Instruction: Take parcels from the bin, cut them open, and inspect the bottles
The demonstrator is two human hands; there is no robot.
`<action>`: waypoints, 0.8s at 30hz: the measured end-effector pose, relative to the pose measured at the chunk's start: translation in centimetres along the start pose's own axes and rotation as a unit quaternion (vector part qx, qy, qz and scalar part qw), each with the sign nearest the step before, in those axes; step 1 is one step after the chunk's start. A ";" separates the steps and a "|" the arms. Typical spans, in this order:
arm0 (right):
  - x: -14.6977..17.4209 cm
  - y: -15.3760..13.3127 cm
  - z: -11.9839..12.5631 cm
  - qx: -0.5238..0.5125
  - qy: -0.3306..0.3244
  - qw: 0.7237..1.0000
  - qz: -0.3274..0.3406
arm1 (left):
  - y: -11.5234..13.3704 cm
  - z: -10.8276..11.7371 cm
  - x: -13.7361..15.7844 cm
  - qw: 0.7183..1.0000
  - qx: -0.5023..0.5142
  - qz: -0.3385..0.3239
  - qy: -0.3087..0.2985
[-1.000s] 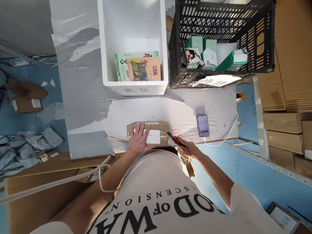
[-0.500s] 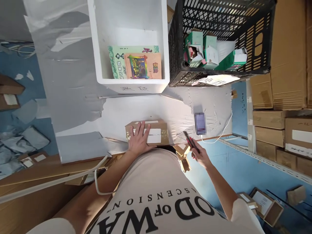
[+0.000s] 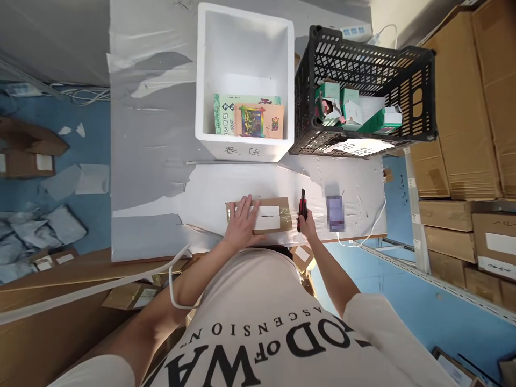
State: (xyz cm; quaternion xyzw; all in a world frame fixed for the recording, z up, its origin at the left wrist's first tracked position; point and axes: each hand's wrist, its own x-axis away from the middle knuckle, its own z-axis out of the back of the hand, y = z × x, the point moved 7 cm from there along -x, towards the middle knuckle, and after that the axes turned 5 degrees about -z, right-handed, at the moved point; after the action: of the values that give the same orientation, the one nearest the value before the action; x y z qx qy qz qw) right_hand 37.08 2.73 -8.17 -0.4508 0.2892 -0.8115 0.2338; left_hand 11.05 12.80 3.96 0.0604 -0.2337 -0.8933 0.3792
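A taped cardboard box (image 3: 285, 214) with white labels lies at the near edge of the table. My left hand (image 3: 242, 224) rests flat on the left part of its top, fingers spread. Just right of the box, my right hand (image 3: 307, 224) is wrapped around a black and red utility knife (image 3: 302, 209). The knife points away from me, and it looks apart from the box. Whether its blade is out is too small to tell.
Behind the box stands a white foam box (image 3: 245, 146) with booklets (image 3: 262, 121) inside. A black plastic crate (image 3: 304, 129) beside it holds green cartons (image 3: 350, 113). A phone (image 3: 334, 213) with a white cable lies right. Cardboard boxes (image 3: 445, 216) are stacked far right.
My right hand has brought the utility knife left and forward, beside the box, and turned it upright in view. My left hand stays on the box. The camera view has shifted.
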 end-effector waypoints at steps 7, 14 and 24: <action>2.9 -2.9 0.5 -0.196 -0.018 0.980 -0.017 | -5.9 1.4 1.8 0.983 0.116 0.121 0.074; 6.2 -0.5 -0.3 -0.254 -0.027 0.965 -0.051 | -12.6 -1.0 1.7 0.898 0.370 0.233 0.046; 2.5 4.7 1.6 -0.120 0.108 0.985 -0.056 | -13.1 -2.8 2.1 0.842 0.472 0.238 0.106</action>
State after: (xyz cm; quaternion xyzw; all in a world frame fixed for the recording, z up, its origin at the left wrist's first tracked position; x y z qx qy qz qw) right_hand 37.80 -2.67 -9.26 -0.4011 0.3825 -0.8263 0.0999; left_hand 1.83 18.15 -4.44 0.2684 -0.5925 -0.5455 0.5285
